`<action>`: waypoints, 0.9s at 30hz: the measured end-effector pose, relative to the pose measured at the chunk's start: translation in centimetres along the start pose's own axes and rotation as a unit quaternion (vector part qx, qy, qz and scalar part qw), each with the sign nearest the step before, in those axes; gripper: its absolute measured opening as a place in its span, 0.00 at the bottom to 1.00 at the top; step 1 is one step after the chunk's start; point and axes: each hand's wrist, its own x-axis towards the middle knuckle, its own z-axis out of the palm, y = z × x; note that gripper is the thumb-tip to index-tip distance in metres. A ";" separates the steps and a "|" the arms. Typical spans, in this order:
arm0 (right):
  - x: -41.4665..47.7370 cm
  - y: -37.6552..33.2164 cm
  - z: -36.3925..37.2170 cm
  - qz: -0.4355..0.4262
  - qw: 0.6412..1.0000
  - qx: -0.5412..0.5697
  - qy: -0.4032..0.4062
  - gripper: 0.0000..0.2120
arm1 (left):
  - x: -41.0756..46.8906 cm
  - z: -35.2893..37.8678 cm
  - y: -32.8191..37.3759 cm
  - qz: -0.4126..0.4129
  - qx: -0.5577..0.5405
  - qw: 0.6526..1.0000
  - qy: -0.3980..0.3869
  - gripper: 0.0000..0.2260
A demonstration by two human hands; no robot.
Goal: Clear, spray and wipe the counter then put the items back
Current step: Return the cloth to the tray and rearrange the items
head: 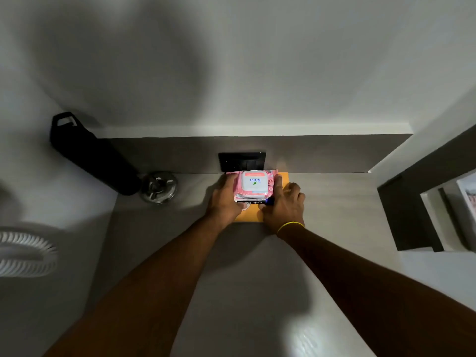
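A pink pack of wet wipes (253, 184) with a white lid lies on a black marker box (251, 202), and both rest on an orange folder (248, 217) at the back of the grey counter (231, 279). My left hand (225, 199) grips the left side of this stack. My right hand (283, 204), with a yellow band at the wrist, grips its right side, thumb on the wipes. The stack sits against the back wall, just below a black socket plate (242, 161).
A black bottle (95, 155) stands at the back left, next to a round glass ashtray (158, 186). A white fan (25, 253) is at the far left. A dark shelf unit (417, 210) borders the counter on the right.
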 end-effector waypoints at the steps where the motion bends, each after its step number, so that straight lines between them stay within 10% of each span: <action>1: 0.0 0.1 0.0 -0.005 1.000 -0.003 -0.005 0.50 | 0.0 0.0 -0.1 0.004 0.000 1.000 -0.001 0.42; 7: -2.1 -2.7 -1.1 -0.027 0.996 -0.025 0.080 0.49 | -1.3 -0.9 -0.4 0.012 -0.013 1.000 0.003 0.42; 13: -1.8 -11.5 1.0 -0.324 0.941 0.089 0.026 0.28 | -3.2 -4.5 -4.4 -0.027 0.039 0.987 0.154 0.29; 21: 0.0 -20.6 4.4 -0.387 0.915 -0.004 -0.112 0.41 | -2.6 -10.3 -11.8 -0.217 -0.001 0.949 0.229 0.35; 27: -0.2 -22.3 6.3 -0.362 0.917 0.008 -0.166 0.55 | -2.3 -10.7 -12.7 -0.189 -0.050 0.960 0.199 0.27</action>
